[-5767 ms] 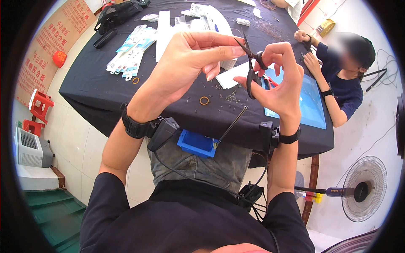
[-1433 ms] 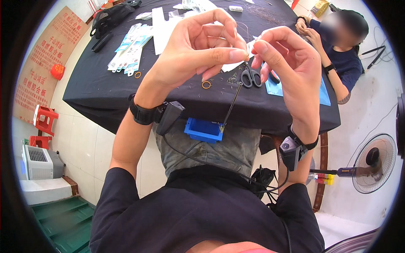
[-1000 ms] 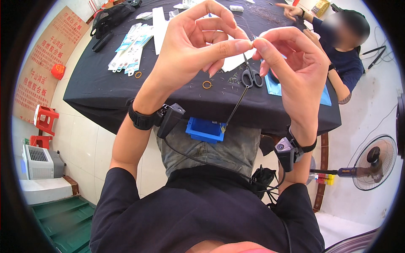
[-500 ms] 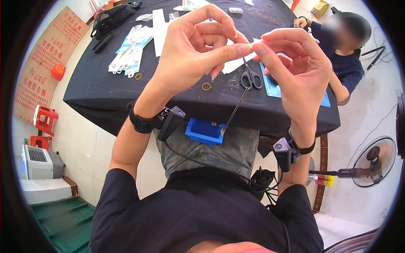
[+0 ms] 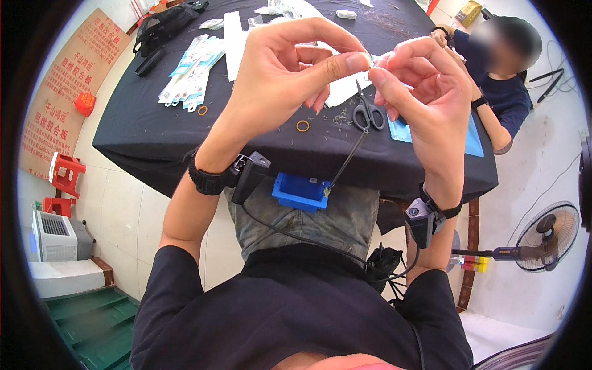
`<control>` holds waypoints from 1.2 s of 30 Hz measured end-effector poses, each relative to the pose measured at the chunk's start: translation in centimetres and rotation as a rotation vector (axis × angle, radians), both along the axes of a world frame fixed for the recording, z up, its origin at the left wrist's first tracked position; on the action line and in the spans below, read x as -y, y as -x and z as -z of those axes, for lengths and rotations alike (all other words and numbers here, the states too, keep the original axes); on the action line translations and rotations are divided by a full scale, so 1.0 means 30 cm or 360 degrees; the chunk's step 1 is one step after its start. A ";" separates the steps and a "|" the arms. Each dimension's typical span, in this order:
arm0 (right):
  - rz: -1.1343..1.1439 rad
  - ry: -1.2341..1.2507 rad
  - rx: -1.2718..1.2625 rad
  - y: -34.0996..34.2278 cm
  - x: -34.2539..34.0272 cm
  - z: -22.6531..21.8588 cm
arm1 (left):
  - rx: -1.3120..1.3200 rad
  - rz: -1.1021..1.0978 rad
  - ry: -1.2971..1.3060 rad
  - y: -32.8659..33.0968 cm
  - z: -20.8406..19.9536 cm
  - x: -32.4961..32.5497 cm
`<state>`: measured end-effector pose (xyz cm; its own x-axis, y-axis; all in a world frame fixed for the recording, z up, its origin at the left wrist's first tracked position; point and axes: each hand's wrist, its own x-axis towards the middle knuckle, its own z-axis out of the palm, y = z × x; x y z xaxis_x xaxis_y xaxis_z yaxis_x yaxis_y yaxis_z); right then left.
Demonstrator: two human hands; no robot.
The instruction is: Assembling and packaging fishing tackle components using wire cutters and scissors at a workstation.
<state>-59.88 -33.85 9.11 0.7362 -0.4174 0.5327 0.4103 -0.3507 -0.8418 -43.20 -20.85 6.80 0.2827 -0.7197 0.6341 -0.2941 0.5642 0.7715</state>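
My left hand point(image 5: 280, 77) and my right hand point(image 5: 427, 92) are raised over the table's near side, fingertips almost touching. Each pinches thumb against forefinger at a tiny pale thing, too small to name. A hair-thin line seems to run along the left fingertips. Below the hands, black-handled scissors point(image 5: 368, 116) lie on the black cloth, blades pointing away, among small clippings point(image 5: 336, 117). A yellow-brown ring point(image 5: 303, 126) rests left of them. Partly behind my right wrist lies a light-blue packet point(image 5: 473, 137).
A blue open box point(image 5: 300, 192) sits at the table edge by my lap, with a thin rod point(image 5: 348, 157) reaching up toward the scissors. Packaged cards point(image 5: 192, 73) and another ring point(image 5: 202, 111) lie left. A co-worker point(image 5: 502, 86) sits at the right; a fan point(image 5: 546, 237) stands nearby.
My right hand has shifted slightly left and down, its fingers rearranged around the pinch. My left fingers have drawn closer to the thumb. The co-worker's hands have come together.
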 end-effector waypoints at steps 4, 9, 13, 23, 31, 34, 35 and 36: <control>-0.0093 -0.0096 -0.0060 -0.003 0.008 0.010 | 0.0054 0.0003 0.0020 -0.008 0.017 0.006; -0.0091 -0.0105 -0.0142 -0.003 0.015 0.008 | 0.0000 -0.0003 -0.0052 0.009 0.012 0.000; -0.0071 -0.0113 -0.0131 -0.003 0.016 0.008 | -0.0020 0.0014 -0.0114 0.013 0.018 0.007; -0.0029 -0.0064 -0.0162 -0.002 0.036 0.010 | 0.0022 -0.0082 -0.0116 0.012 0.019 0.009; -0.0093 -0.0080 -0.0234 0.001 0.038 0.008 | 0.0058 -0.0074 -0.0137 0.017 0.022 0.008; -0.0088 -0.0095 -0.0271 0.002 0.037 0.009 | 0.0080 -0.0055 -0.0150 0.021 0.021 0.006; -0.0118 -0.0100 -0.0257 0.003 0.038 0.009 | 0.0082 -0.0050 -0.0167 0.023 0.022 0.005; -0.0146 -0.0106 -0.0242 0.003 0.038 0.009 | 0.0084 -0.0044 -0.0184 0.024 0.021 0.004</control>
